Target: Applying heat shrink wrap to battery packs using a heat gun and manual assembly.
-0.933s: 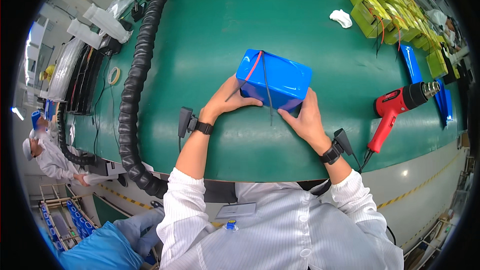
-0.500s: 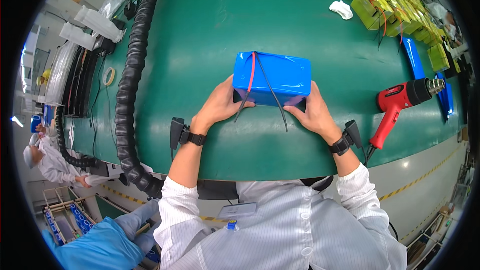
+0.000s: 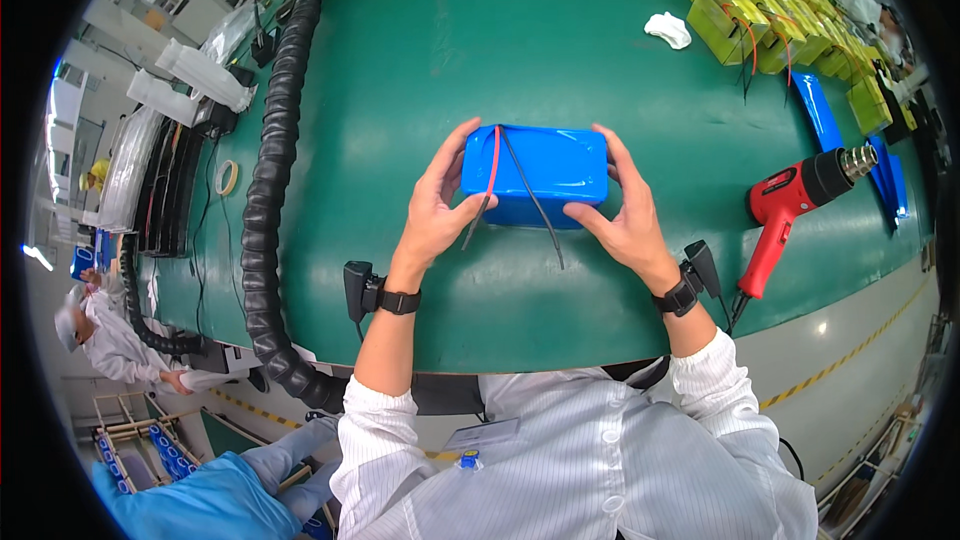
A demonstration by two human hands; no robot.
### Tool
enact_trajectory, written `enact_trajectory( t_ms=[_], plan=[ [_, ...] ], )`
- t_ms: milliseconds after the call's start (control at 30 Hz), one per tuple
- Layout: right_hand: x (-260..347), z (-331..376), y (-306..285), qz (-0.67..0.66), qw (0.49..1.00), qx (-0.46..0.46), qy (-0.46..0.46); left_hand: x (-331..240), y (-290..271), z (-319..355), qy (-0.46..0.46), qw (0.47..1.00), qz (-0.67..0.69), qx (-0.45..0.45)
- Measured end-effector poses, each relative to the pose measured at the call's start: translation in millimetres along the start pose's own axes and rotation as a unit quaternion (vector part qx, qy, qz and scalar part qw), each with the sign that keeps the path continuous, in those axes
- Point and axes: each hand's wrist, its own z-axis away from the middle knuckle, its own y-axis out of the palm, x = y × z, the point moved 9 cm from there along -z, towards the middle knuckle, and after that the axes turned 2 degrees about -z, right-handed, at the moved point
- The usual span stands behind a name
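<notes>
Blue pack (image 3: 545, 172) gripped at both ends by left hand (image 3: 438, 208) and right hand (image 3: 622, 212), mid-counter (image 3: 420, 70); bare green all round; underside hidden.

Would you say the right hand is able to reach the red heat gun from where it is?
Probably yes: the red heat gun lies just right of the right hand with bare green mat between, though that hand now grips the blue pack.

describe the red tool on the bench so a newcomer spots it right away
On the green bench top, look to the right of the blue-wrapped pack held between both hands. There lies the red heat gun, just beyond the right hand. It is the only red, pistol-shaped thing there, with a black barrel and metal nozzle.
</notes>
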Motion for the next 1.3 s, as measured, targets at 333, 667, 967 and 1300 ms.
enact_trajectory(
  t_ms=[333,667,967,1300],
  plan=[
    [10,1,1,0.098,0.994,-0.017,-0.048,8,5,4,-0.016,0.999,-0.016,0.041],
    [-13,47,46,0.187,0.980,-0.062,0.033,75,15,-16,-0.082,0.991,0.040,-0.102],
    [-36,10,68,0.167,0.976,-0.028,0.135,103,15,-15,-0.054,0.974,0.055,-0.212],
    [-102,-136,138,0.103,0.991,-0.049,0.067,113,-36,15,-0.102,0.885,0.088,-0.445]
  ],
)
